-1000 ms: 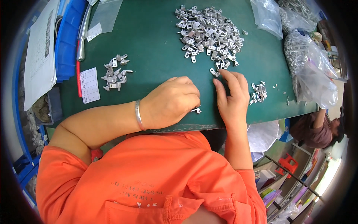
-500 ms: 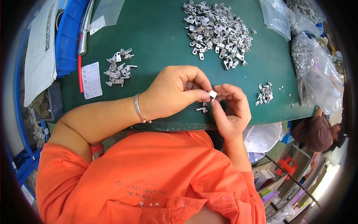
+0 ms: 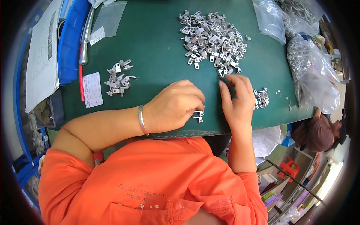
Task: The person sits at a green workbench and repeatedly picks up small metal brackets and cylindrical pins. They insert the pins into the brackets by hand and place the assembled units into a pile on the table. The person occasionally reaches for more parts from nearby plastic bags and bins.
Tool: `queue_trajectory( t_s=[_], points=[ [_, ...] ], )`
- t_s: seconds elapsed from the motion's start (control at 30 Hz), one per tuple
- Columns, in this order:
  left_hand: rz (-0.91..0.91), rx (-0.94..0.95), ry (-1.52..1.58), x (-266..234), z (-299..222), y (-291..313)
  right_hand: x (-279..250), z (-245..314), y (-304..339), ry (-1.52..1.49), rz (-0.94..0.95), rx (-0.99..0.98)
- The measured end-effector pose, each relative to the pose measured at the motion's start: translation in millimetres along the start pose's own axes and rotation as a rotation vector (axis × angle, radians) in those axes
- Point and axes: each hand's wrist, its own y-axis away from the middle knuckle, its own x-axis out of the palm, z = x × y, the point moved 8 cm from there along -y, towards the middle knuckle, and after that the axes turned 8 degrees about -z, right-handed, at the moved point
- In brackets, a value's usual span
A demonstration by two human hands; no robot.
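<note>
My left hand point(image 3: 175, 106), with a bangle at its wrist, is curled low over the green table near its front edge. Its fingertips are turned down and hidden, so what they hold cannot be made out. Right beside them lie a few small silver metal brackets point(image 3: 198, 119). My right hand point(image 3: 239, 103) reaches forward, thumb and fingers apart, with nothing visible between them. Its fingertips are at the near edge of a large heap of the same metal brackets point(image 3: 212, 37).
A smaller bracket pile point(image 3: 119, 79) lies at the left by a paper label point(image 3: 92, 90). Another small cluster point(image 3: 262, 98) is just right of my right hand. Blue bins point(image 3: 73, 45) border the left; plastic bags of metal parts point(image 3: 309, 67) stand at the right, with a person point(image 3: 317, 133) beyond.
My hands have moved apart from the small bracket they held together. The left went down toward the brackets by the table edge; the right moved forward to the large heap and opened.
</note>
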Motion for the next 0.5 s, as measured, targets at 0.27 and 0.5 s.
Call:
queue_trajectory(
  t_s=[0.27, 0.5],
  points=[
    [-0.077, -0.201, 0.098, -9.7, 12.2, -2.9, 8.3, -29.9, 12.0, -0.298, 0.039, 0.422],
    [-0.072, -0.601, 0.481, 0.0, 37.0, 8.2, 20.3, -24.4, 38.7, -0.874, 0.26, 0.924]
  ],
)
